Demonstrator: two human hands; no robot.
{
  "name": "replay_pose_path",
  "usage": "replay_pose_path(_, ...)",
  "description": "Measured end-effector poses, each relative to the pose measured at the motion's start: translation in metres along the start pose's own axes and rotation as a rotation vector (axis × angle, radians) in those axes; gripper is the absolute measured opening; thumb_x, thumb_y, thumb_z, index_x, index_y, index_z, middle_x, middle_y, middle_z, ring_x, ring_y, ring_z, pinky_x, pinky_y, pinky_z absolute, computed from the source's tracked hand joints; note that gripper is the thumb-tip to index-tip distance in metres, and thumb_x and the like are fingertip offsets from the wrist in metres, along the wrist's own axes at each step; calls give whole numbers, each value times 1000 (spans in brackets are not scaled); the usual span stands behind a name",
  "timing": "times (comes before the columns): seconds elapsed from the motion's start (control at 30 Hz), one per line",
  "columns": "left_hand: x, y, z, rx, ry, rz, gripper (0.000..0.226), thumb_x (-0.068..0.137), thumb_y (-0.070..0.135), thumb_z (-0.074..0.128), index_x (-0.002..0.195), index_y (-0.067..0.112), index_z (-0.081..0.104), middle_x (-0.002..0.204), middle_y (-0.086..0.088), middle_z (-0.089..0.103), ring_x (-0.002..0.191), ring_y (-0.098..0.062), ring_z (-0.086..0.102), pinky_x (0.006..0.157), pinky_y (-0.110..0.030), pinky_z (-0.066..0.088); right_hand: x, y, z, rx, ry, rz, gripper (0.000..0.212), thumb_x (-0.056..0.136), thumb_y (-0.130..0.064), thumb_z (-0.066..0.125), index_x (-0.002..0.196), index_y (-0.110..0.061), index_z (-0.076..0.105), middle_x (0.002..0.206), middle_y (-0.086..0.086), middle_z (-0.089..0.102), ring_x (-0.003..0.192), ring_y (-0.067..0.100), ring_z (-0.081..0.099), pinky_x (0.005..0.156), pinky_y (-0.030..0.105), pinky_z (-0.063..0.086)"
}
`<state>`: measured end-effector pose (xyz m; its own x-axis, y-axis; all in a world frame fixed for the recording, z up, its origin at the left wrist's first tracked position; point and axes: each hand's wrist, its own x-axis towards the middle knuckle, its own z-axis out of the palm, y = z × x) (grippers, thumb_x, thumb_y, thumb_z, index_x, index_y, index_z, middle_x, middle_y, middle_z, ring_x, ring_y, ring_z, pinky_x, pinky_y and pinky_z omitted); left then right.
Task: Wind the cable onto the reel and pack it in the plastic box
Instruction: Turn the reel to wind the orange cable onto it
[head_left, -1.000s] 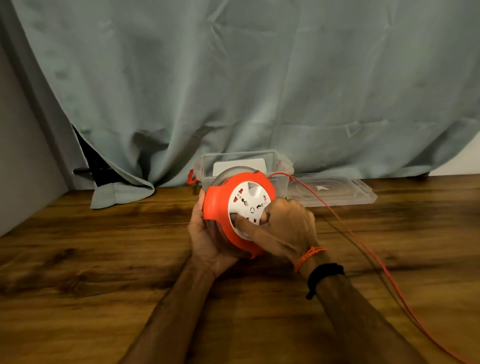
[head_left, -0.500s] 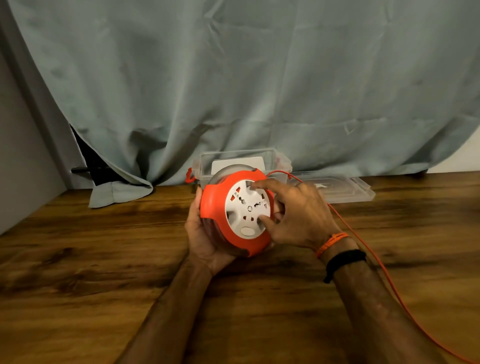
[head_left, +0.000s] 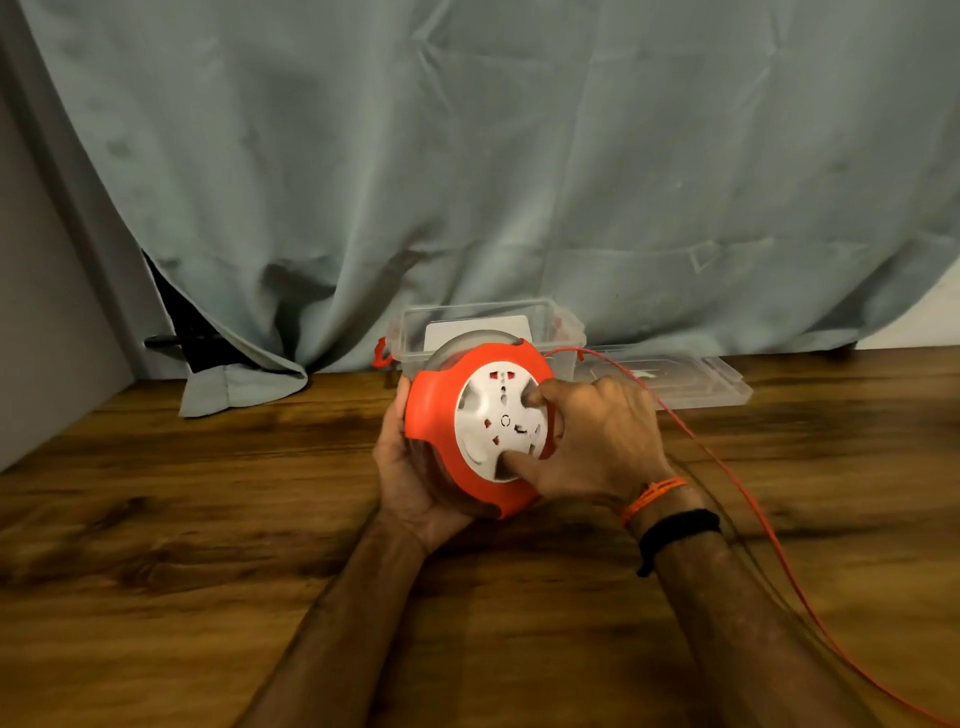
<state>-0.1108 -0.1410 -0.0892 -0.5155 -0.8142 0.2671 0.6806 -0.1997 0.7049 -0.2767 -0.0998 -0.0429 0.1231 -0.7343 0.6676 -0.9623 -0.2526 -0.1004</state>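
Reel (head_left: 483, 426) cupped in left hand (head_left: 410, 467); right hand (head_left: 597, 441) fingers pinch its white dial.

You see a big grey-green curtain (head_left: 519, 182) hanging behind the brown wooden surface (head_left: 182, 571). Left of the curtain is a plain grey wall (head_left: 36, 312). The curtain's bottom edge rests on the wood.

The reel (head_left: 480, 428) hides most of the left hand (head_left: 410, 467) and the front of the box (head_left: 488, 325). The cable (head_left: 727, 483) runs off the lower right edge. The reel's wound cable is too blurred to tell.
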Motion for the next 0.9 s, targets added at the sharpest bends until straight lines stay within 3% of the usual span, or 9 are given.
replay_pose_path(0.1,-2,0,1,-57,51,23,75,89,70,40,133,15,63,137,-17,62,128,-37,56,108,-57,42,-4,-13,11,26,-15,109,70,52,-84,48,82,-23,64,86,1,70,86,24,63,75,31,45)
replay_pose_path(0.23,-1,-1,1,-81,106,17,72,90,70,35,122,17,72,128,-14,68,119,-35,64,98,-54,52,-3,-27,19,122,3,259,82,52,-91,35,65,-14,58,75,6,66,77,27,63,65,30,46)
replay_pose_path(0.3,-3,-1,4,-69,106,29,72,88,70,35,116,17,75,123,-14,71,113,-33,68,92,-52,56,-3,-27,20,155,-6,277,82,51,-92,34,63,-15,56,75,7,66,77,28,63,63,30,45)
replay_pose_path(0.43,-2,1,2,-78,75,13,75,82,72,41,121,17,73,128,-17,68,117,-36,65,95,-54,53,0,-24,14,153,-34,239,82,54,-94,38,56,-15,59,63,-2,63,71,20,61,62,29,48)
replay_pose_path(0.53,-3,1,-1,-84,-15,-11,77,81,75,42,126,19,70,131,-16,66,119,-36,63,94,-56,53,4,-12,0,215,-26,154,62,59,-83,55,52,-22,61,49,-14,53,61,10,57,60,26,48)
replay_pose_path(0.63,-2,-1,-5,-93,-106,-47,76,83,77,39,131,24,65,134,-13,65,121,-36,62,91,-61,50,7,0,-14,248,-57,19,27,68,-53,74,75,-29,62,52,-21,41,61,9,50,66,26,47)
replay_pose_path(0.67,-3,-1,-6,-105,-127,-64,77,84,78,38,134,24,63,136,-14,63,123,-37,61,93,-64,48,8,1,-17,246,-70,-8,27,68,-45,75,86,-30,62,55,-23,39,64,10,50,69,26,48)
replay_pose_path(0.8,-2,-2,-7,-139,-170,-97,78,84,77,43,138,23,59,138,-16,61,124,-39,59,93,-63,47,7,1,-20,150,-176,-71,56,69,-38,69,122,-35,52,67,-17,43,76,20,57,82,34,50)
replay_pose_path(0.9,-3,-1,-6,-143,-181,-110,77,84,76,45,137,22,60,138,-16,61,125,-38,59,93,-61,48,5,-1,-17,64,-189,-78,66,71,-43,66,133,-40,44,75,-4,60,86,26,61,83,34,46)
